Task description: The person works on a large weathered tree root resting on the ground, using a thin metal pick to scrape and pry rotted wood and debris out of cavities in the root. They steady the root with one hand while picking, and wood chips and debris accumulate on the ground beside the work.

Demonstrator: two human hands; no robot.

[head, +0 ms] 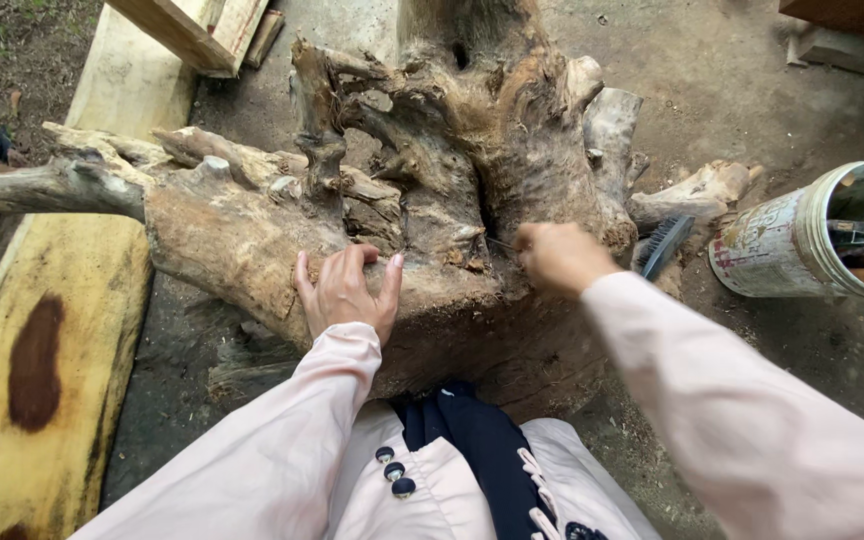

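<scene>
Two hands at work on a gnarled tree stump (pixel 452 200) lying on the dirt floor (pixel 752 90).

The stump lies between a yellow plank (pixel 42 380) and a bucket (pixel 782 245) of tools, a dark brush (pixel 664 245) just beside it. The left hand (pixel 347 292) rests open, fingers spread flat on the bark; the right hand (pixel 557 256) is closed around a thin tool (pixel 500 243), its tip touching the wood.
</scene>
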